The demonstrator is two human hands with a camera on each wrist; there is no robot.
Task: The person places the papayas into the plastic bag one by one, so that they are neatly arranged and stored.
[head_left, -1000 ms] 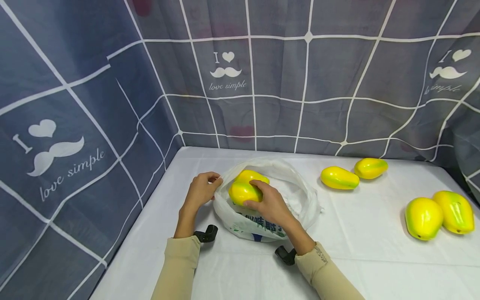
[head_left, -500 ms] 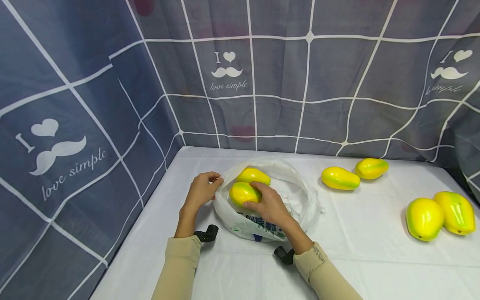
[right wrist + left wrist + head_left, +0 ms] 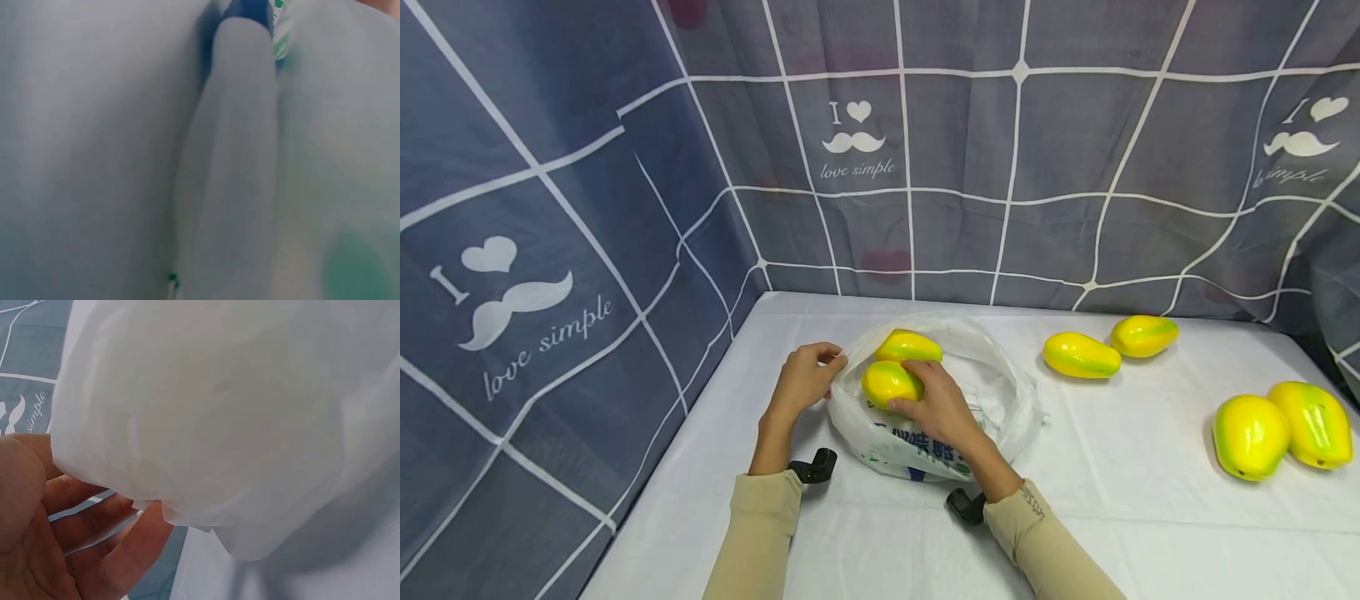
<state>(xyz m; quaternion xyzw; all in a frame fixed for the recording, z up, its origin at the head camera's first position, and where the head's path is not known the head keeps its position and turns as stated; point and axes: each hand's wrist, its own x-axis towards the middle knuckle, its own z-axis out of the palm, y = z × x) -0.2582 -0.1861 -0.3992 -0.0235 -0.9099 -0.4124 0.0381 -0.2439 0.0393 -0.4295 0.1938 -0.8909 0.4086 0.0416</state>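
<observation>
A white plastic bag (image 3: 1011, 408) with dark printing stands with its mouth spread wide. At its left rim my left hand (image 3: 803, 379) pinches the edge; in the left wrist view its fingers (image 3: 140, 544) curl by the thin plastic. My right hand (image 3: 942, 407) reaches over the front rim and grips a yellow-green papaya (image 3: 889, 383) inside the mouth. Just behind it in the bag lies another papaya (image 3: 910, 345). In the right wrist view the bag's pale plastic (image 3: 244, 156) fills most of the picture, and the held fruit is hidden there.
Two papayas, one nearer (image 3: 1081, 356) and one behind it (image 3: 1142, 336), lie right of the bag. Another pair, a rounder papaya (image 3: 1249, 437) and its neighbour (image 3: 1310, 425), sits far right on the white tablecloth (image 3: 1120, 467). A grey checked curtain (image 3: 955, 167) encloses the back and left.
The papaya in my right hand has shifted very slightly right and away from me within the bag, my right hand still on it. My left hand stays at the rim.
</observation>
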